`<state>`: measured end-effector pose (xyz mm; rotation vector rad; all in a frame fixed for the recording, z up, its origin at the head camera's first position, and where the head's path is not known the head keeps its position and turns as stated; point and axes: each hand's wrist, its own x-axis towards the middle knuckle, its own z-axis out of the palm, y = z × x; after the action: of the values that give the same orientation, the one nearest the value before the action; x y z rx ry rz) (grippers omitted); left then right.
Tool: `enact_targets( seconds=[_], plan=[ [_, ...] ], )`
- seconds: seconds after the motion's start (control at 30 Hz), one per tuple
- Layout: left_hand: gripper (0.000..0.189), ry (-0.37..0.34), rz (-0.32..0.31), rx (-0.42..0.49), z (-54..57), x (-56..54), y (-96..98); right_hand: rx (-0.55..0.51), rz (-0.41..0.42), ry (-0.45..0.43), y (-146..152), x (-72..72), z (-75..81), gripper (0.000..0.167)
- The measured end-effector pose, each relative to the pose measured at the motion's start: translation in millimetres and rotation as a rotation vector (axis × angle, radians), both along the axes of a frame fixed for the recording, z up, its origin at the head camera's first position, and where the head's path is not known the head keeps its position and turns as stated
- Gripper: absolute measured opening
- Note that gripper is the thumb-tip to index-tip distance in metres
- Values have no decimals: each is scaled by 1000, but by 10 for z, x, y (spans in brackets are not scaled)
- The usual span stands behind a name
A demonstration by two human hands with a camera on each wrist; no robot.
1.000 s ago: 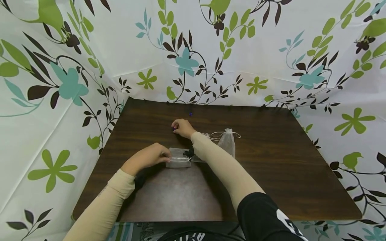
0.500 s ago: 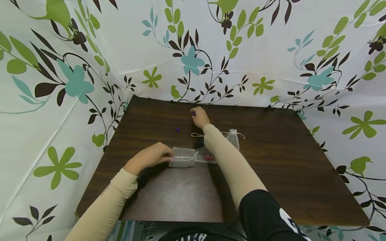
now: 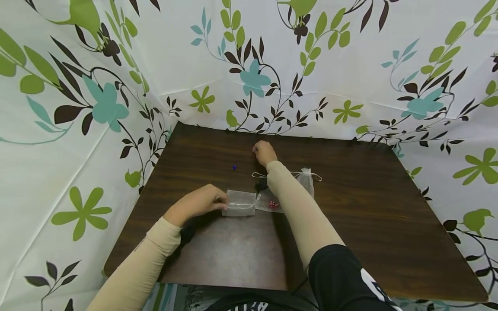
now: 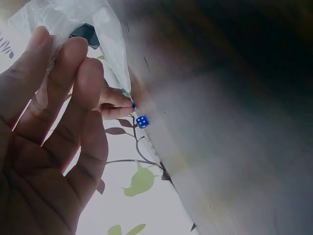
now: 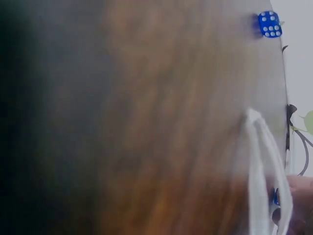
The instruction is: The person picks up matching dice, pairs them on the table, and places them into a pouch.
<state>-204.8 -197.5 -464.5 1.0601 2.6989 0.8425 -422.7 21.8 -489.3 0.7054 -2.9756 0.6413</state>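
Note:
My left hand (image 3: 202, 201) pinches the edge of a sheer white pouch (image 3: 240, 204) between thumb and forefinger. In the left wrist view the pouch (image 4: 111, 44) bunches up above those fingertips. Far back on the table, my right hand (image 3: 265, 153) holds a blue die (image 5: 277, 197) in its fingertips; the hand hides that die in the head view. Another blue die (image 3: 234, 167), with white pips, lies on the table to the left of the right hand. A second sheer pouch (image 3: 264, 198) with red dice (image 3: 273, 204) on it lies partly under the right forearm.
Beyond the right forearm lies another sheer drawstring pouch (image 3: 306, 183), partly hidden. White drawstring loops (image 5: 259, 166) rise close to the right wrist camera. The dark wooden table (image 3: 369, 207) ends at a leaf-patterned cloth (image 3: 163, 77) behind and at the sides.
The right hand let go of one blue die, leaving it on the table, then moved back and right to the farther blue die and took hold of it. The left hand stays on its pouch.

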Motion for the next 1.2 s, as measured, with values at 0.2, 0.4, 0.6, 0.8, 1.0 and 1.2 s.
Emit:
enact_targets(
  seconds=[0.2,0.4,0.6,0.8,1.0,1.2],
  plan=[
    [7,-3,-8,-7,2,9,23,-77,121,-4,-14,99,23,17],
    [6,4,-5,-17,-3,16,29,-155,231,-27,-80,213,65,28],
    [4,-1,-10,-21,12,12,46,-141,312,-108,-76,308,-29,28],
    [4,-1,-4,-26,52,8,81,-146,331,-115,-82,384,-53,25],
    [5,7,-10,-28,67,3,109,-112,338,-137,-96,386,-28,30],
    [5,-7,-4,-23,66,14,109,-100,339,-147,-83,394,-19,27]
  ],
)
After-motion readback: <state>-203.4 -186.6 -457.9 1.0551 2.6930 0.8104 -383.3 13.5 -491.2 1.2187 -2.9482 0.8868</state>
